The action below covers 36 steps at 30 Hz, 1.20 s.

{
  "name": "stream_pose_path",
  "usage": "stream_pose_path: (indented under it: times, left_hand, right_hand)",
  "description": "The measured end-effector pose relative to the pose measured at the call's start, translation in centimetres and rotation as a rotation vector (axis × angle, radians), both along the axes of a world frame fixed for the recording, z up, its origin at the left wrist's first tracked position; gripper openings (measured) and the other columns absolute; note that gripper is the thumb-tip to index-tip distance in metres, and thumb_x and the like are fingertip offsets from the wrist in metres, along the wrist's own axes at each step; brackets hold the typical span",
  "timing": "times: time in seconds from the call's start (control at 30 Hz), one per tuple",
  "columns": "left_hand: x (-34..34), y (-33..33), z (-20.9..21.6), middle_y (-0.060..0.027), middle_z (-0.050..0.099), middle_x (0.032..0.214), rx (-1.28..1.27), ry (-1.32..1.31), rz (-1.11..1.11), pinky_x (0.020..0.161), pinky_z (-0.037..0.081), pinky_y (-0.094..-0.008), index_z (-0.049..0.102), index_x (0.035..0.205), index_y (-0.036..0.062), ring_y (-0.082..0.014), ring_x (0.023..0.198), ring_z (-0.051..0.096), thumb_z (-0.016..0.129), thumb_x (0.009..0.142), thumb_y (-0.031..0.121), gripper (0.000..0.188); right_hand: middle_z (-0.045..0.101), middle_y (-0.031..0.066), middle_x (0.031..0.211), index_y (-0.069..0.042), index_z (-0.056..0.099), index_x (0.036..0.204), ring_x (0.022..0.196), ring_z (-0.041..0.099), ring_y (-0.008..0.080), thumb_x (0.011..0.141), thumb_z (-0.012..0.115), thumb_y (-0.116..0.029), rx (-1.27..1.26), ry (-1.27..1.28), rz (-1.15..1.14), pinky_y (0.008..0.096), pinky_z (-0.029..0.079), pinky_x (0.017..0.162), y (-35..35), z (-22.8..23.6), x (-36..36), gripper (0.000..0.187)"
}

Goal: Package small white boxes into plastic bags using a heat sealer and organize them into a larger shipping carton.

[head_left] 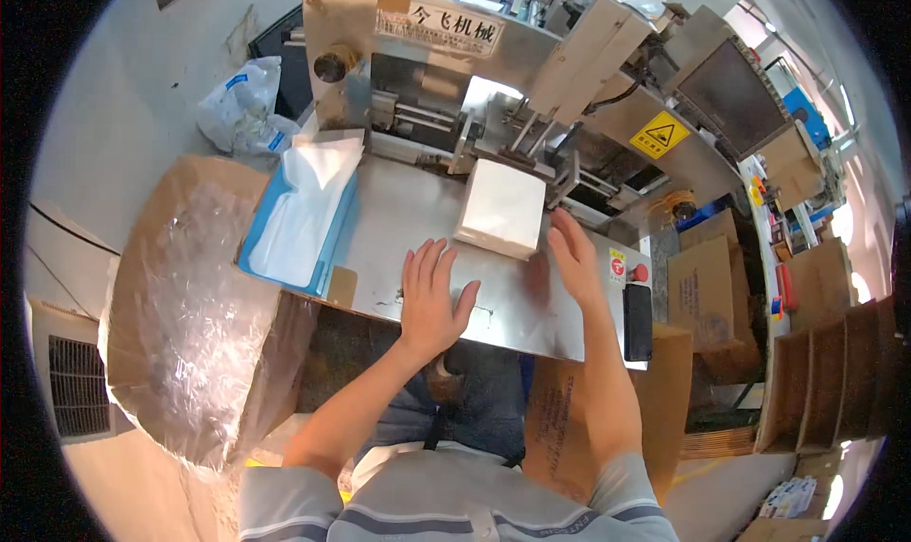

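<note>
A thick square stack of white paper sheets, perhaps napkins, lies on the metal worktop against the front of the machine. My right hand is at the stack's right side, its fingers stretched out close to the edge; whether they touch it I cannot tell. Below and left of the stack, my left hand hovers over or rests on the worktop with fingers spread, apart from the stack and holding nothing. A blue tray stands at the worktop's left end with white, thin bags or sheets in it.
Behind the worktop rises the metal machine with rods and a yellow warning sign. A red button and a black phone-like object are at the right edge. A large carton lined with clear plastic stands left; more cartons are right.
</note>
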<state>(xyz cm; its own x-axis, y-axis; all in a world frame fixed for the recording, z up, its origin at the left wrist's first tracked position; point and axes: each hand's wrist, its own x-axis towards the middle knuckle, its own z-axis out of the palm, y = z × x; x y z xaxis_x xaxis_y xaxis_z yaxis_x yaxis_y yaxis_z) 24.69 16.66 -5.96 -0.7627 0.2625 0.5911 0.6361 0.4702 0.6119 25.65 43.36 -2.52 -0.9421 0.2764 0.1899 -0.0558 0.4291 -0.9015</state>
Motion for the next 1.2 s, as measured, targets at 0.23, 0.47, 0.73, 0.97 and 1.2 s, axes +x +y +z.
stream_pose_path:
  times: [0.23, 0.47, 0.73, 0.97, 1.2]
  left_hand:
    - [-0.3, -0.4, 0.2, -0.0234, 0.049, 0.140, 0.014, -0.030, 0.000, 0.114, 0.028, -0.0587, 0.047, 0.135, -0.0021, -0.0455, 0.132, 0.043, 0.071, 0.088, 0.021, 0.057]
    - [-0.1, -0.6, 0.2, -0.0218, 0.050, 0.136, 0.065, -0.032, 0.016, 0.111, 0.032, -0.0595, 0.050, 0.132, -0.0014, -0.0435, 0.129, 0.045, 0.072, 0.087, 0.025, 0.057]
    - [-2.5, 0.9, 0.3, -0.0274, 0.049, 0.139, 0.232, -0.109, 0.033, 0.112, 0.034, -0.0504, 0.047, 0.135, -0.0054, -0.0464, 0.132, 0.043, 0.068, 0.093, 0.029, 0.059]
    - [-7.6, 4.5, 2.7, -0.0288, 0.060, 0.118, 0.343, -0.548, -0.090, 0.095, 0.046, -0.0461, 0.052, 0.122, -0.0083, -0.0416, 0.111, 0.059, 0.072, 0.089, 0.039, 0.061]
    - [-2.9, 1.0, 3.0, -0.0217, 0.060, 0.127, 0.615, -0.776, -0.346, 0.090, 0.049, -0.0342, 0.048, 0.106, 0.0020, -0.0204, 0.100, 0.058, 0.079, 0.080, 0.015, 0.043]
  right_hand:
    - [0.052, 0.0200, 0.144, 0.006, 0.043, 0.146, 0.133, 0.051, 0.0260, 0.103, 0.057, -0.020, -0.180, -0.061, -0.068, 0.0356, 0.038, 0.112, -1.1, -1.4, 1.6, 0.052]
    - [0.055, 0.0116, 0.142, 0.000, 0.043, 0.148, 0.125, 0.056, 0.0208, 0.104, 0.057, -0.026, -0.162, -0.113, -0.115, 0.0329, 0.049, 0.099, -0.9, -2.2, 1.5, 0.053]
    - [0.053, 0.0106, 0.143, -0.002, 0.041, 0.150, 0.127, 0.054, 0.0211, 0.103, 0.058, -0.037, -0.254, -0.164, -0.156, 0.0353, 0.049, 0.099, -2.1, -0.4, 0.6, 0.061]
    - [0.059, 0.0048, 0.133, -0.006, 0.046, 0.148, 0.117, 0.055, 0.0152, 0.101, 0.059, -0.043, -0.334, -0.304, -0.175, 0.0325, 0.047, 0.091, -4.5, 0.8, -0.1, 0.062]
    - [0.056, 0.0076, 0.138, -0.005, 0.044, 0.147, 0.128, 0.051, 0.0183, 0.088, 0.077, -0.028, -0.161, -0.212, -0.056, 0.0354, 0.043, 0.104, -3.4, 2.3, 4.9, 0.072]
